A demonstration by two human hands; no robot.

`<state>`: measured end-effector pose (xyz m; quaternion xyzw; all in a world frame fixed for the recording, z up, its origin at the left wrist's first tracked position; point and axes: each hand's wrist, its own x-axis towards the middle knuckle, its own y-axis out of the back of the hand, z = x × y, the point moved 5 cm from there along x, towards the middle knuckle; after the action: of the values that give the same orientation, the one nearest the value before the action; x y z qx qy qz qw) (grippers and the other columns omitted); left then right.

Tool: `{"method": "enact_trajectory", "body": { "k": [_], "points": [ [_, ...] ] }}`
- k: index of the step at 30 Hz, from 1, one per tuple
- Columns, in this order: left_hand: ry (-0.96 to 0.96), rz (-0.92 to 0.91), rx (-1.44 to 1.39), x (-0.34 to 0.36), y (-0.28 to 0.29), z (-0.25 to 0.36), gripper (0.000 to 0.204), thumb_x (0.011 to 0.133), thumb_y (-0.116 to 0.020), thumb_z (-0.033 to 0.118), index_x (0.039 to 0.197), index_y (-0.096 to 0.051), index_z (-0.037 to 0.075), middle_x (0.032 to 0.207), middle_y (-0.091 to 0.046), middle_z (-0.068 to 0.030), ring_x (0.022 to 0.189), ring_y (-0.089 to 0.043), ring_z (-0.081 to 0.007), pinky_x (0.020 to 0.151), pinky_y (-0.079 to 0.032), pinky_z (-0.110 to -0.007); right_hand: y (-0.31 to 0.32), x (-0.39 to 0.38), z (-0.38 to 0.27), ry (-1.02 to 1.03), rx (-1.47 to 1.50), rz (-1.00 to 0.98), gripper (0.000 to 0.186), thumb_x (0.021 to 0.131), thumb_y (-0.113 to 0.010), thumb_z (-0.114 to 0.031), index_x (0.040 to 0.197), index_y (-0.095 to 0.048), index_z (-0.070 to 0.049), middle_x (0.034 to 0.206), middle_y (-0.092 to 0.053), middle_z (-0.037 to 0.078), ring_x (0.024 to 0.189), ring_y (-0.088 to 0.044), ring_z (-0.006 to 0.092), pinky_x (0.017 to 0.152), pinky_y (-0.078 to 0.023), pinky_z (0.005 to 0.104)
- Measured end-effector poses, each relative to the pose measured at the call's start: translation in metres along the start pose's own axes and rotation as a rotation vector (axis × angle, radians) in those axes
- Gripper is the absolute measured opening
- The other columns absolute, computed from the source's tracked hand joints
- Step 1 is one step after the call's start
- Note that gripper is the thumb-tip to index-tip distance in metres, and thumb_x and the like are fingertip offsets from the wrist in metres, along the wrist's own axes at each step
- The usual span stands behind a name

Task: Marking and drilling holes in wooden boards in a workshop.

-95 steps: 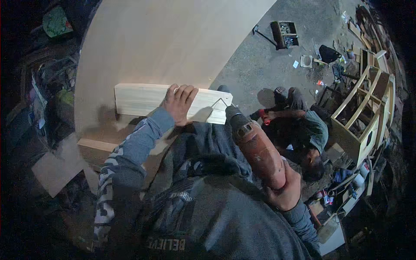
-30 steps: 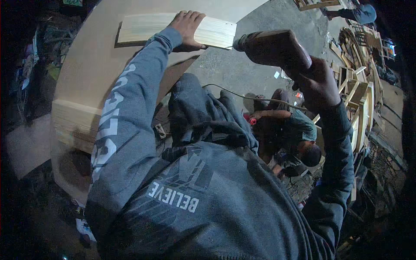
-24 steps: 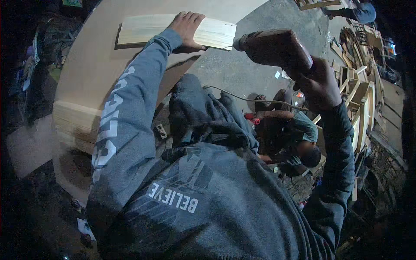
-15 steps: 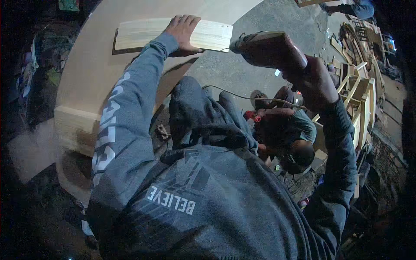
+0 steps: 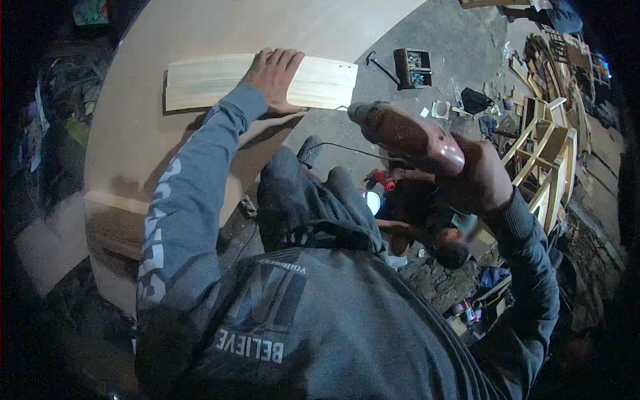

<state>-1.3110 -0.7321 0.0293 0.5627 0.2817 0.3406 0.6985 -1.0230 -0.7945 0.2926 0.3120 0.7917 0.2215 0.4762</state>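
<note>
A pale wooden board [image 5: 327, 83] lies across a large, curved-edged plywood panel [image 5: 193, 27], its right end reaching past the panel's edge. My left hand [image 5: 273, 79] is clamped over the board, fingers over the far edge and thumb along the near one. In my right hand [image 5: 490, 177] is a power drill [image 5: 413, 137], held by its rear and pointing left. The thin bit [image 5: 342, 107] is at the board's near right corner; I cannot tell whether it has entered the wood. Small dark marks show near the board's far right corner.
On the floor beyond the drill lie a hammer [image 5: 383, 70] and an open toolbox [image 5: 413, 79]. Another person [image 5: 450, 250] crouches below my right forearm, near a white round container [image 5: 373, 202]. A wooden frame [image 5: 550, 163] and scrap timber stand at right. A dark cord [image 5: 347, 148] crosses near my knees.
The board, my left hand and the drill all appear lower in the picture. The toolbox and hammer have come into sight. The bit stays close to the board's near right corner.
</note>
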Motion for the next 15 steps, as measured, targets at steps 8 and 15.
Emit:
{"method": "enact_trajectory", "body": {
  "k": [8, 15],
  "points": [
    [-0.01, -0.001, -0.032, 0.003, 0.002, -0.002, 0.123, 0.061, -0.074, 0.081, 0.146, -0.04, -0.001, 0.139, -0.048, -0.0187, 0.131, -0.045, -0.0339, 0.114, -0.027, -0.051, 0.001, 0.011, -0.004, -0.033, -0.052, -0.053, 0.061, 0.071, -0.089, -0.022, 0.123, -0.064, -0.001, 0.1, -0.074, 0.018, 0.091, -0.074, 0.0356, 0.079, -0.058, 0.0391],
    [-0.002, 0.035, -0.082, 0.003, 0.005, -0.003, 0.121, 0.061, -0.076, 0.077, 0.145, -0.04, -0.002, 0.138, -0.049, -0.0193, 0.131, -0.046, -0.0334, 0.114, -0.027, -0.053, -0.006, 0.029, 0.007, -0.013, -0.058, -0.063, 0.064, 0.07, -0.09, -0.027, 0.124, -0.063, -0.003, 0.097, -0.074, 0.019, 0.09, -0.074, 0.037, 0.077, -0.058, 0.0405]
  ]
}}
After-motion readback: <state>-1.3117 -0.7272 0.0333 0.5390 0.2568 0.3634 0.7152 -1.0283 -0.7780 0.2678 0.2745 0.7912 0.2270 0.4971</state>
